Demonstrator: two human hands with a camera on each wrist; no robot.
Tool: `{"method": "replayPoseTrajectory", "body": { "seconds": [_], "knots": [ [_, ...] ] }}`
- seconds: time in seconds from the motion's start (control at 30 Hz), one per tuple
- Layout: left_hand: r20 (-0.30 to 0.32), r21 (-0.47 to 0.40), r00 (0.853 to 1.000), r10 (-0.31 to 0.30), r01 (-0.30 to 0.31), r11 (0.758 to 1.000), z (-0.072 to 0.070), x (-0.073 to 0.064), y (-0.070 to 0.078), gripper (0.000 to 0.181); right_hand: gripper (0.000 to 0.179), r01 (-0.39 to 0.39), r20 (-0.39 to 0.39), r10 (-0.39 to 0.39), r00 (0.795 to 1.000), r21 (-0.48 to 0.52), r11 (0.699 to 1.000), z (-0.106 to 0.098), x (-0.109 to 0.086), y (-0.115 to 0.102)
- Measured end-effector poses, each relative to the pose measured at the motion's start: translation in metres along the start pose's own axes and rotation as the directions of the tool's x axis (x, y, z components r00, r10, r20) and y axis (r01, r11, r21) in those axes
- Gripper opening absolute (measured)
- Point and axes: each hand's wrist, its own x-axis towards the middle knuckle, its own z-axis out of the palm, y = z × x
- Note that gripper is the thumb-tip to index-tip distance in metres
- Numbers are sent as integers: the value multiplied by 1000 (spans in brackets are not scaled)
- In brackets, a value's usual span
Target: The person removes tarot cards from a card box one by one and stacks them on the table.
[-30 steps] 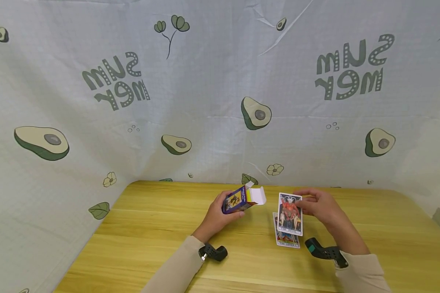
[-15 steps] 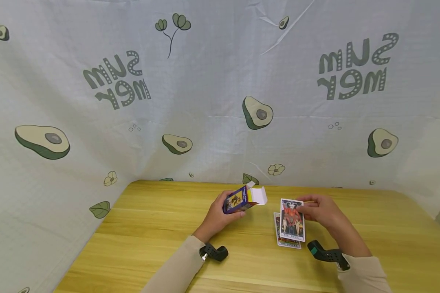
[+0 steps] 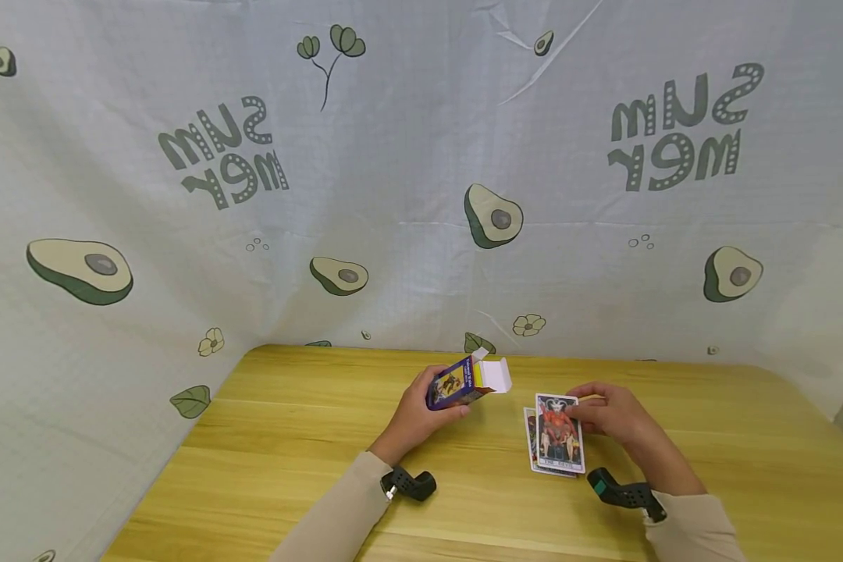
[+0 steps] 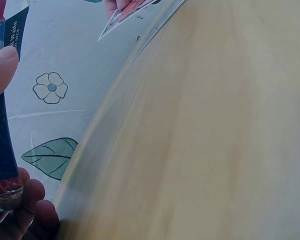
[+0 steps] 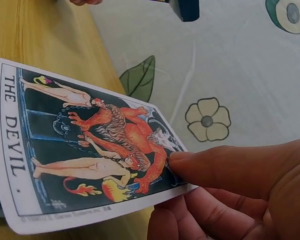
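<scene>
My right hand [image 3: 614,414] pinches a tarot card [image 3: 560,433] by its upper right edge, thumb on the face and fingers beneath. "THE DEVIL" reads along its bottom in the right wrist view, above a red horned figure. A second card [image 3: 530,443] lies on the table under it, mostly covered, showing along its left and lower edges. Around a small blue card box [image 3: 451,386] curl the fingers of my left hand [image 3: 421,410]. The box tilts to the right, its white flap [image 3: 495,375] folded out at the open end. How many cards are inside is hidden.
A yellow wooden table [image 3: 295,453] lies under both hands. Behind it hangs a pale cloth [image 3: 407,156] printed with avocados and lettering, meeting the table's far edge. Black camera mounts [image 3: 413,484] sit on both wrists.
My right hand has brought the Devil card down and slightly right, so it now covers most of the Lovers card. My left hand and the box have stayed in place.
</scene>
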Motion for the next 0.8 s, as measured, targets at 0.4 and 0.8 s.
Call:
{"method": "replayPoseTrajectory", "body": {
  "seconds": [0.4, 0.8],
  "knots": [
    [1, 3, 1000, 3, -3, 1000, 0, -1, 0, 65, 40, -12, -1, 12, 1000, 6, 1000, 7, 4, 5],
    [3, -4, 1000, 10, -10, 1000, 0, 0, 0, 63, 40, 10, -16, -11, 1000, -40, 999, 8, 5, 7]
  ]
}}
